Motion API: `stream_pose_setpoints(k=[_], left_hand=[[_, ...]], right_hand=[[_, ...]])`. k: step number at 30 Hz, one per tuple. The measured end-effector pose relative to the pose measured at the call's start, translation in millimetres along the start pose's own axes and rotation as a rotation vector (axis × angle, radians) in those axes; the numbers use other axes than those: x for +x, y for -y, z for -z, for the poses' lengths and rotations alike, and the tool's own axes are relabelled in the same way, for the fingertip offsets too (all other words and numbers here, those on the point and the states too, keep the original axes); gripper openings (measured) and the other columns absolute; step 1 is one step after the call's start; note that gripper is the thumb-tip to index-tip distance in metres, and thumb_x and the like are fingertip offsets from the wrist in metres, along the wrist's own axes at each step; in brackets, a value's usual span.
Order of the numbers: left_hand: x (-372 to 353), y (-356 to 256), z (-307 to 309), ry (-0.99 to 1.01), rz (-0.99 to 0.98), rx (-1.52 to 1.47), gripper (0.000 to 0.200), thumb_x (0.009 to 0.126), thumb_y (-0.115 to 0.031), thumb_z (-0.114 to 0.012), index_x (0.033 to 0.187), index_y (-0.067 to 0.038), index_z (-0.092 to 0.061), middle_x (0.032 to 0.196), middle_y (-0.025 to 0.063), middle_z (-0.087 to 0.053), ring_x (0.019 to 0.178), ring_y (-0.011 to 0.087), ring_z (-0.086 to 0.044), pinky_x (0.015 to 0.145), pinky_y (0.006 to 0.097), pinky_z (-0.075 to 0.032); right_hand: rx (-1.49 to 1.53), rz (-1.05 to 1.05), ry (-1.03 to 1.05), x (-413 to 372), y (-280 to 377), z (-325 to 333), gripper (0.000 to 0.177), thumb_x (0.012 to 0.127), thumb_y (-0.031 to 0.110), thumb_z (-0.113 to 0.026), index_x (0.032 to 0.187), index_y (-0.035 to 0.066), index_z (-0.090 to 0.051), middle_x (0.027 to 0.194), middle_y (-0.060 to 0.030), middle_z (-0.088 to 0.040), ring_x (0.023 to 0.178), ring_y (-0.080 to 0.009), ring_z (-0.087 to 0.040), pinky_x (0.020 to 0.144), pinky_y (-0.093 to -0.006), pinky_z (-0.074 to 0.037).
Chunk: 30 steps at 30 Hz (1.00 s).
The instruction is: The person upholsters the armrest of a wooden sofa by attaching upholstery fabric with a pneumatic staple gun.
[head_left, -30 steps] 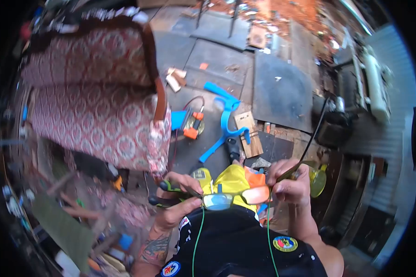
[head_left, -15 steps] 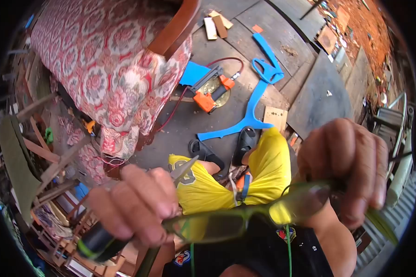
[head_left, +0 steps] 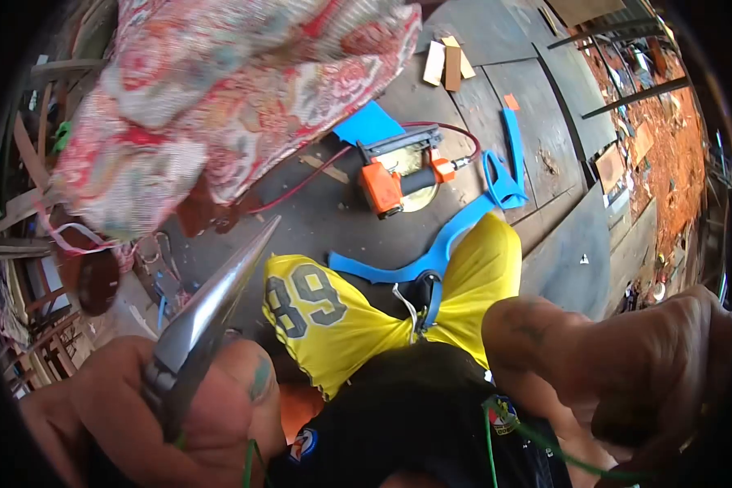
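My left hand (head_left: 114, 398) is closed around long-nose pliers (head_left: 207, 305), whose shiny tapering jaws point up and away. Their handles are mostly hidden inside my fist. At the lower right, my right hand (head_left: 610, 350) is raised close to the camera with its fingers curled. Whatever those fingers grip is hidden. A thin green cord (head_left: 545, 443) runs from my chest toward the underside of that hand. No eyeglasses show now. Below both hands are my yellow shorts (head_left: 321, 305) and black shirt (head_left: 407, 415).
An orange and black nail gun or stapler (head_left: 390, 183) with a red hose lies on the dark board floor. Blue foam-like strips (head_left: 447, 236) and small wood blocks (head_left: 445, 65) lie around it. Floral-upholstered furniture (head_left: 244, 114) stands at left; red soil (head_left: 667, 163) is at far right.
The green-tinted eyeglasses held between both hands have left the view. Both hands came closer to the camera and farther apart. The pliers now appear larger, and the view has shifted.
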State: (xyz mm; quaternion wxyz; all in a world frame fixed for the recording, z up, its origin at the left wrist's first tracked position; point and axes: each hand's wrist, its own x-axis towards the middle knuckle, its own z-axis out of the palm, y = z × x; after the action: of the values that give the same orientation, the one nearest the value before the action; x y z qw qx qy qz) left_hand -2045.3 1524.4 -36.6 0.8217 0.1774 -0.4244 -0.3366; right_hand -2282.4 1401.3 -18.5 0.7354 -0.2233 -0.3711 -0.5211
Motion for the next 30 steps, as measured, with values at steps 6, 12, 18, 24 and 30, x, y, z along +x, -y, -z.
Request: stream_pose_setpoints(k=[6,12,18,24,30], left_hand=[[-23,46,-10,-0.011,0.048,0.134,0.008,0.085,-0.009,-0.059,0.082,-0.013,-0.053,0.077,-0.0003,-0.052,0.064,0.0125,-0.047,0.051,0.0272,-0.043],[-44,70,0,-0.111,-0.001,0.348,0.01,0.089,-0.017,-0.061,0.091,-0.012,-0.053,0.081,0.0015,-0.053,0.057,0.0132,-0.048,0.046,0.0277,-0.043],[-153,112,115,-0.248,0.586,1.348,0.028,0.081,-0.005,-0.076,0.104,-0.005,-0.06,0.088,0.0015,-0.06,0.08,0.01,-0.057,0.073,0.0264,-0.048],[-255,175,220,-0.02,1.309,1.511,0.068,0.073,-0.019,-0.078,0.13,-0.002,-0.044,0.108,0.0278,-0.063,0.109,0.0454,-0.061,0.092,0.049,-0.047],[-302,252,268,0.007,1.334,1.614,0.063,0.075,-0.007,-0.065,0.13,-0.002,-0.035,0.122,0.034,-0.053,0.118,0.0516,-0.051,0.098,0.0556,-0.045]], right_hand=[[-0.251,-0.048,-0.166,-16,81,15,0.013,0.072,-0.011,-0.057,0.07,0.001,-0.053,0.065,-0.0104,-0.055,0.046,-0.0165,-0.056,0.028,-0.0333,-0.047],[-0.854,0.02,-0.695,-72,201,112,0.042,0.106,0.035,-0.043,0.113,-0.004,-0.057,0.076,-0.0018,-0.049,0.058,-0.0103,-0.041,0.046,-0.0241,-0.035],[-1.693,-0.548,-1.354,-367,320,279,0.037,0.103,0.039,-0.043,0.084,0.01,-0.056,0.058,-0.0021,-0.051,0.049,-0.0117,-0.047,0.045,-0.0264,-0.035],[-2.208,-1.707,-0.764,-528,268,257,0.047,0.099,0.042,-0.048,0.083,0.0,-0.06,0.064,-0.0173,-0.06,0.061,-0.0305,-0.061,0.058,-0.0442,-0.047],[-2.014,-1.866,-0.575,-537,214,257,0.043,0.098,0.04,-0.052,0.087,0.0,-0.063,0.068,-0.019,-0.062,0.064,-0.0328,-0.062,0.06,-0.0449,-0.048]])
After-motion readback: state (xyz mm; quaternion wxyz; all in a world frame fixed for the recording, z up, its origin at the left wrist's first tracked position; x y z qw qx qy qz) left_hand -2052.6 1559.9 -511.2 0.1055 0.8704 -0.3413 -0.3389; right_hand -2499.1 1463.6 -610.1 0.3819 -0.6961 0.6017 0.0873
